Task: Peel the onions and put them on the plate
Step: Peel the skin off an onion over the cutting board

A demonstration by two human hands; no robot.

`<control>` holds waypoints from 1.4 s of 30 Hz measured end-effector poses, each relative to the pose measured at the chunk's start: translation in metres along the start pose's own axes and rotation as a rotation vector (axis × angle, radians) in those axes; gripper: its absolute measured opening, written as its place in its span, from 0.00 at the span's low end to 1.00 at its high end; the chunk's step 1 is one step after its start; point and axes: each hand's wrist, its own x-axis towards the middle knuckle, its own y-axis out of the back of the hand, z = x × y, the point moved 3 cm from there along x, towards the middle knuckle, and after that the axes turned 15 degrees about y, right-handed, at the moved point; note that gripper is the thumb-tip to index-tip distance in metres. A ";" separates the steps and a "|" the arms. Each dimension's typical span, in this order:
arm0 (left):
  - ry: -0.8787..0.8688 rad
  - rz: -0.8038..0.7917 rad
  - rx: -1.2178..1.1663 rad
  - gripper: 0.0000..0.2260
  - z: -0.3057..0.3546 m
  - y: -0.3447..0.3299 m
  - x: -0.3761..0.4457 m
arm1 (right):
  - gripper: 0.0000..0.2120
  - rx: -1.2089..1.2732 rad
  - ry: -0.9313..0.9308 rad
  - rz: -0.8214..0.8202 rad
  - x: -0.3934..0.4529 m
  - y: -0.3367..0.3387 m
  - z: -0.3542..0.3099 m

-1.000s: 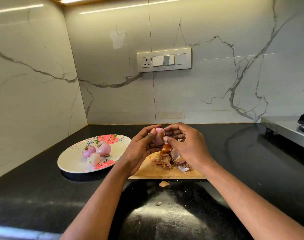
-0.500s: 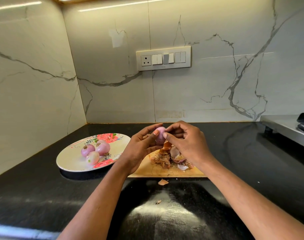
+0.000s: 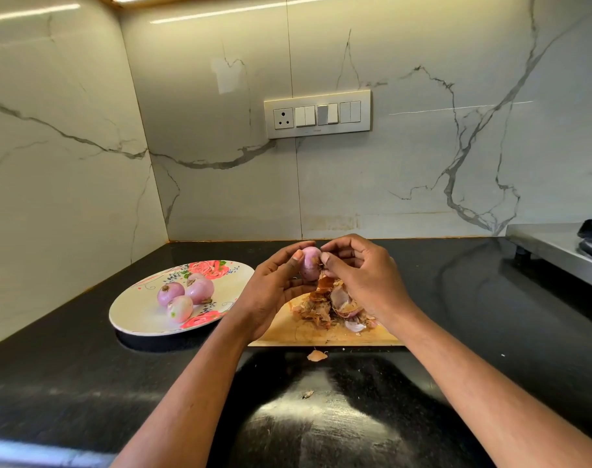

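My left hand [image 3: 271, 292] grips a small pink onion [image 3: 310, 263] above the wooden cutting board [image 3: 287, 332]. My right hand [image 3: 362, 282] pinches a strip of brown skin at the onion's right side. A heap of onion peels [image 3: 328, 307] lies on the board under my hands. Three peeled onions [image 3: 185, 297] sit together on the floral plate [image 3: 136, 315] to the left of the board.
All of it rests on a black stone counter [image 3: 85, 383] in a marble-walled corner. Loose peel scraps [image 3: 317, 355] lie in front of the board. A steel stove edge [image 3: 557, 251] stands at the far right. A switch panel [image 3: 318, 113] is on the back wall.
My hands have turned the onion a little and my right fingers have shifted on its skin. Plate and board have stayed in place.
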 end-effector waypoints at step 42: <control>-0.061 0.033 0.089 0.21 0.002 -0.002 -0.003 | 0.09 -0.220 0.093 0.010 -0.003 -0.001 -0.001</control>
